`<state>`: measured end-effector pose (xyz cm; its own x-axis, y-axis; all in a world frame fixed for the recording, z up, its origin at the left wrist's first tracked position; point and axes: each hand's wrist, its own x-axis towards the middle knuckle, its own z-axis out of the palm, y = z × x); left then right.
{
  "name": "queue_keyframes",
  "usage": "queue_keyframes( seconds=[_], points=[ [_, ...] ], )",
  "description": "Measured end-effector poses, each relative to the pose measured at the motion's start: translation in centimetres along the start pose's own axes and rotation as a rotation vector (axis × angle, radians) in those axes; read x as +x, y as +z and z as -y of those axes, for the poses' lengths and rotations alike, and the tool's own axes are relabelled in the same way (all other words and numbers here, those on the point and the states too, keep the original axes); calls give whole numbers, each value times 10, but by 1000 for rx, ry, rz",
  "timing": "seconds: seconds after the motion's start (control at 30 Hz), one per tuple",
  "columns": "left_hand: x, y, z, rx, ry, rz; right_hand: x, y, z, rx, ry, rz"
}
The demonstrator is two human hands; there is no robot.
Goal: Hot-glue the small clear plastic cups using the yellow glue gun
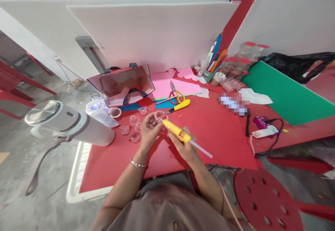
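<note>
My right hand point(184, 142) grips a yellow hot glue gun point(176, 130), and a clear glue stick point(202, 148) juts from its back end. The nozzle points up and left, at a clear plastic cup point(159, 116) that my left hand point(150, 129) holds between its fingers. Whether the tip touches the cup, I cannot tell. Left of that hand, several small clear plastic cups point(125, 130) lie on the red sheet point(217, 133). Just beyond the glue gun is a yellow-handled utility knife point(181, 105), with scissors point(178, 94) behind it.
A large white flask point(96, 129) stands at the left edge, beside an open bag point(123, 84). Pink paper point(164, 86) lies at the back near a holder of pens point(209, 73). A green board point(282, 91) and a purple device point(263, 123) are on the right; a red stool point(264, 203) stands below.
</note>
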<state>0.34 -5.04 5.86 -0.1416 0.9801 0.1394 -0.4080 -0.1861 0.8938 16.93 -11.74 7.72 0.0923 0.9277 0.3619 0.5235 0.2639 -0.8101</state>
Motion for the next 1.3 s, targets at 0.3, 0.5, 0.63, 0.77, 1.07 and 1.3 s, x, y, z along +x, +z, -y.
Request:
queue_keyframes(
  seconds=[0.3,0.5,0.63,0.77,1.07,1.3],
  points=[
    [-1,-1,4,47,-42,2,-1,0,1,32,45,-10],
    [0,1,1,2,-56,-45,1,3,4,79,6,-4],
    [0,2,-4,0,-55,-65,5,5,4,51,-136,32],
    [-2,3,-10,-34,-67,-7,7,6,1,37,-123,28],
    [-3,3,-15,-15,-88,-6,8,2,0,-11,-121,53],
    [-3,2,-17,9,-89,-9,8,5,-4,10,-77,14]
  ],
)
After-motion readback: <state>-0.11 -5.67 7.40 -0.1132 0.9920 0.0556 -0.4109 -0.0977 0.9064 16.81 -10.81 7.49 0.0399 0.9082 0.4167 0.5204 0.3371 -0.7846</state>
